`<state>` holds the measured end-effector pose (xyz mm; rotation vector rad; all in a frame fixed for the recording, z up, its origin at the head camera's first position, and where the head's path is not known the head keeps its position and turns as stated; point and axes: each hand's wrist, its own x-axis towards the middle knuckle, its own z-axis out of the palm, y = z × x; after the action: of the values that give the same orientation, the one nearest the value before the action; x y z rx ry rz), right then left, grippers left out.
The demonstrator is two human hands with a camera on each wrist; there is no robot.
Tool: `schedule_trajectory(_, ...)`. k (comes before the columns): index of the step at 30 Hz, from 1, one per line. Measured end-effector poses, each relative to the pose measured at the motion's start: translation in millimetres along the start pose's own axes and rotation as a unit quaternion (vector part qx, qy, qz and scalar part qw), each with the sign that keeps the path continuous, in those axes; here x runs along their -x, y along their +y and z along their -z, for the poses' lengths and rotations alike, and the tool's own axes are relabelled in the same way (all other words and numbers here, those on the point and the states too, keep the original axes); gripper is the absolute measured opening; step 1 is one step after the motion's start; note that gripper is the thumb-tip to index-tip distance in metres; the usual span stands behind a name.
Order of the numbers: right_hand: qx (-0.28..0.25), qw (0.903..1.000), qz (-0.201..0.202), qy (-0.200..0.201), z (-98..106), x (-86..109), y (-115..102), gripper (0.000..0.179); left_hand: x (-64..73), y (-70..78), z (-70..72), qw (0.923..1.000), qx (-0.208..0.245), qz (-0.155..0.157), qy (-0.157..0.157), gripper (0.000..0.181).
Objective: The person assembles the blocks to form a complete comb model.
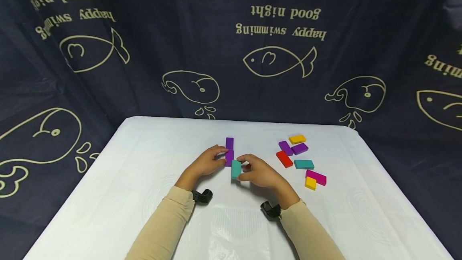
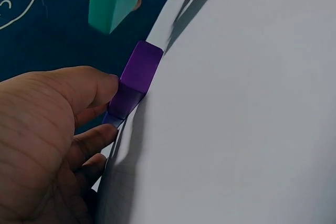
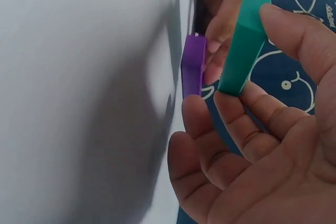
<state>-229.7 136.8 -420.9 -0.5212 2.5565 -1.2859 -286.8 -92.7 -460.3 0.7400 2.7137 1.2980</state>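
sleeves [image 1: 162, 224] lie nearest, behind each grip. the right hand [image 1: 260, 172] has its grip pinching a teal block [image 1: 236, 169] above the worktop [image 1: 108, 196]; the left hand [image 1: 207, 162] has its grip loosely spread, touching the near purple block [image 1: 229, 159]. just past that grip lies a far purple block [image 1: 229, 143]. loose blocks [image 1: 304, 164] lie right of the right grip; dark cloth [image 1: 223, 51] hangs beyond.

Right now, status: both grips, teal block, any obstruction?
Right grip pinching teal block, off table. Left grip touching nearer purple block. Nothing visible between those blocks.
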Motion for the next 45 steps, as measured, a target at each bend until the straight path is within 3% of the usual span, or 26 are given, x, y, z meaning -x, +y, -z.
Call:
schedule_trajectory(5, -0.017, 0.9998, -0.007, 0.0, -10, -3.4, -3, 0.053, -0.6, 0.0, -0.3, 1.0, -0.002, 0.0, -0.005, 0.041)
schedule_trajectory(11, 0.001, 0.9999, -0.01, 0.006, -16, -4.6, -5, 0.055, -0.9, -0.1, -1.1, 1.0, -0.006, -0.001, -0.004, 0.04)
schedule_trajectory(18, 0.064, 0.9978, 0.017, -0.002, -21, -8.3, -3, 0.052, -0.2, -0.3, -0.1, 0.9999, -0.017, 0.004, 0.0, 0.04)
schedule_trajectory(24, 0.106, 0.9944, 0.004, -0.004, -26, -8.6, -6, 0.05, 0.6, 0.3, 0.5, 0.9999, -0.014, 0.007, -0.004, 0.04)
schedule_trajectory(33, 0.1, 0.9947, 0.022, 0.002, -28, -10.0, -6, 0.047, -0.7, -0.4, -0.1, 0.9999, -0.014, 0.007, -0.006, 0.041)
schedule_trajectory(45, 0.102, 0.9946, 0.006, 0.018, -31, -11.9, -5, 0.052, 0.0, 0.8, 0.5, 0.9999, -0.013, 0.009, -0.003, 0.04)
